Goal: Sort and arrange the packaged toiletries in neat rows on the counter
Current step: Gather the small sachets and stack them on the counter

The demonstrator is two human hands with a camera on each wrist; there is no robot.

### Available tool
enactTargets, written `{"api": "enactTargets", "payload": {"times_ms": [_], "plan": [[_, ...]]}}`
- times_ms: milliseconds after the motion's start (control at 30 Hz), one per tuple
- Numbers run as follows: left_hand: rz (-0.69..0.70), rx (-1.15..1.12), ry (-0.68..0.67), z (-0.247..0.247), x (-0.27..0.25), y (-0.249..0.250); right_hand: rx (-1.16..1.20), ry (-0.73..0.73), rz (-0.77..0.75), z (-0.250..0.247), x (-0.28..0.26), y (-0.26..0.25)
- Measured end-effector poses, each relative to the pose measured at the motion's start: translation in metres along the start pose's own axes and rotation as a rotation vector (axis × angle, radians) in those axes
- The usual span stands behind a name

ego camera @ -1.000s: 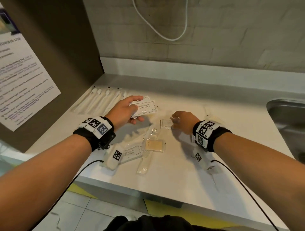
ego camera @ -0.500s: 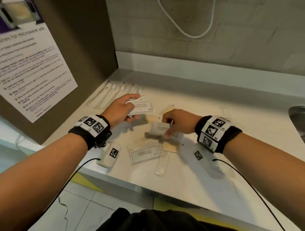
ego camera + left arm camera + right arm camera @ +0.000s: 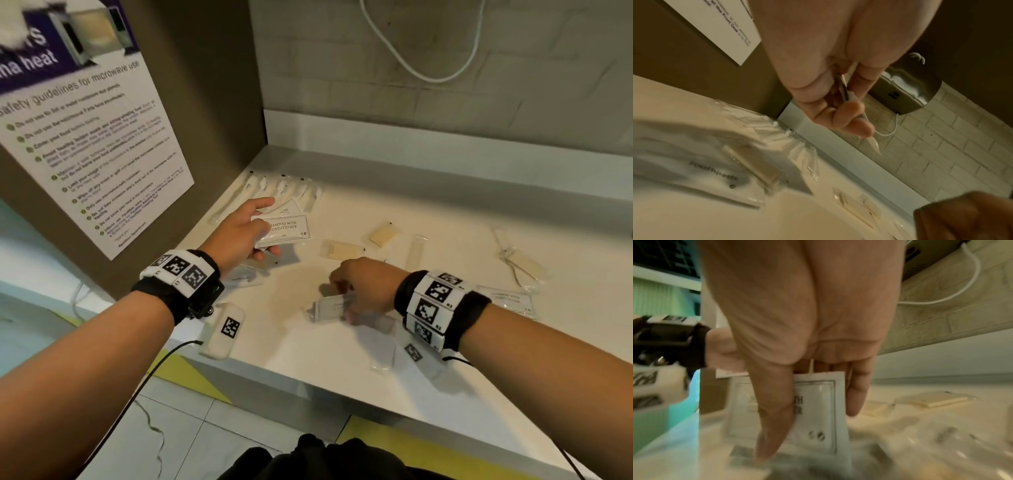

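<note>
My left hand (image 3: 265,236) grips a small stack of white shampoo with conditioner sachets (image 3: 286,229) above the counter's left part; in the left wrist view the stack (image 3: 844,92) shows edge on between thumb and fingers. My right hand (image 3: 342,301) pinches another shampoo sachet (image 3: 327,307) low over the counter (image 3: 308,359), thumb across its printed face (image 3: 818,410). A row of wrapped white sticks (image 3: 274,188) lies at the back left. Beige soap packets (image 3: 383,236) and a toothpaste packet (image 3: 715,177) lie loose.
One more shampoo sachet (image 3: 508,300) and clear comb packets (image 3: 524,265) lie to the right. A brown panel with a poster (image 3: 85,154) bounds the left. A white cable (image 3: 428,73) hangs on the tiled wall. The counter's front edge (image 3: 308,387) is close.
My right hand has left the small square packet, come nearer the front edge and taken hold of a shampoo sachet. The left hand keeps its stack. The view has swung left.
</note>
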State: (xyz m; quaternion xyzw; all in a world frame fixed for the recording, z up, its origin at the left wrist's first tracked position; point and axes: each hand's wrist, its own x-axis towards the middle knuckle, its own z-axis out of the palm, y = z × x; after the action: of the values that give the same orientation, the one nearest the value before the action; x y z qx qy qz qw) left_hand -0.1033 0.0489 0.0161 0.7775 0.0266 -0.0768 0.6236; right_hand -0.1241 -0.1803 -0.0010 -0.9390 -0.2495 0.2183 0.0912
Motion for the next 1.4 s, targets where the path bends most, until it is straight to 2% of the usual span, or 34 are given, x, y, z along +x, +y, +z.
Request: {"api": "enactTargets", "payload": {"times_ms": [100, 233, 367, 533, 667, 967, 1200, 1333, 1400], "plan": [[-0.011, -0.029, -0.011, -0.009, -0.003, 0.001, 0.112, 0.010, -0.059, -0.033, 0.003, -0.009], [-0.028, -0.090, -0.039, -0.011, -0.006, 0.006, 0.213, 0.183, -0.111, -0.079, 0.011, -0.028], [0.002, -0.136, -0.129, -0.003, -0.009, 0.023, 0.285, 0.292, -0.068, -0.102, 0.022, -0.030], [0.022, -0.139, -0.142, 0.004, -0.007, 0.032, 0.361, 0.375, 0.049, -0.096, 0.027, -0.013], [-0.017, -0.110, -0.246, 0.020, -0.006, 0.037, 0.376, 0.410, 0.080, -0.090, 0.024, -0.011], [0.012, -0.036, -0.304, 0.064, -0.003, 0.039, 0.246, 0.337, 0.081, -0.087, -0.007, 0.002], [0.100, -0.015, -0.326, 0.117, 0.007, 0.046, 0.299, 0.366, 0.145, -0.084, -0.061, 0.048], [0.103, -0.046, -0.320, 0.139, 0.011, 0.052, 0.402, 0.384, 0.255, -0.076, -0.100, 0.092], [0.100, -0.058, -0.315, 0.149, 0.015, 0.054, 0.379, 0.352, 0.339, -0.064, -0.119, 0.118]]}}
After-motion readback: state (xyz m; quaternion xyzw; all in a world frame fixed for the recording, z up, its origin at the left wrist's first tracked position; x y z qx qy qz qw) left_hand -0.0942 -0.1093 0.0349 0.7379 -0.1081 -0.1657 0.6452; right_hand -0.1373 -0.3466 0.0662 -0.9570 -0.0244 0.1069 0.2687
